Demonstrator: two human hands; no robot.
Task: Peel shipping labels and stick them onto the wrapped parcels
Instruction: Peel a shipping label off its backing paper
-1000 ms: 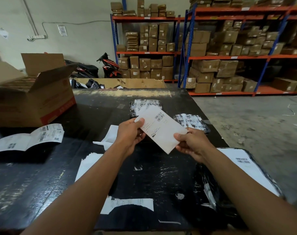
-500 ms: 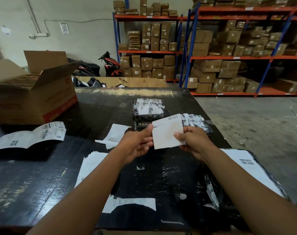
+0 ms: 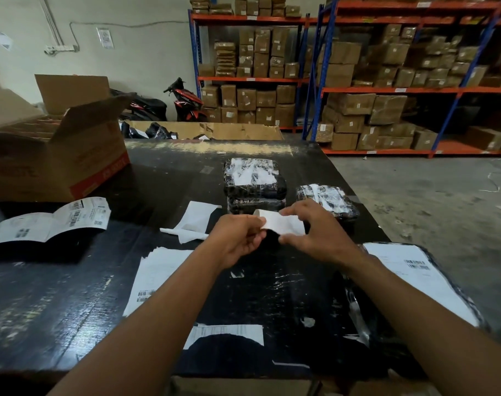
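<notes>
Over the black table (image 3: pixel 72 295), left hand (image 3: pixel 238 238) and right hand (image 3: pixel 320 232) pinch a white label (image 3: pixel 278 224), blank side seemingly up

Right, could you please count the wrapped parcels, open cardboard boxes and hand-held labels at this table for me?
4 wrapped parcels, two of them apparently stacked
1 open cardboard box
1 label, pinched between left hand and right hand
Total: 6
</notes>
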